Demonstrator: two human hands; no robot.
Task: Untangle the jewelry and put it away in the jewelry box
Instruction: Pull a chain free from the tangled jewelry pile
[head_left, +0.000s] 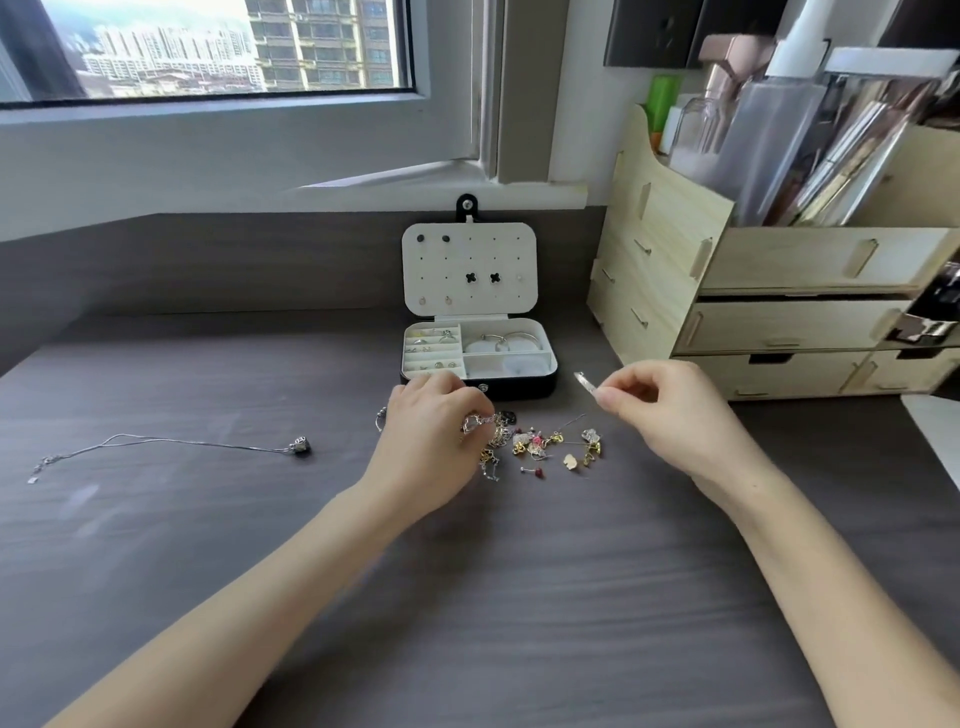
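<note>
On the dark grained surface (493, 597), the jewelry tangle (540, 444) before the open jewelry box (519, 387) is gripped by fingers of the left hand (426, 441); a silver band (584, 383) is pinched by the right hand (670, 410), near a plywood organizer (670, 249).

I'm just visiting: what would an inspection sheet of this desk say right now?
Surface: dark grey desk, wood-grained.
Job's things: jewelry box open at the back; tangled pile before it; one necklace laid out at left.
Clutter: wooden drawer organizer, right.
Grippers: left hand grips the pile; right hand pinches a small silver piece.
Cables: nothing seen.
Surroundings: window behind.
</note>
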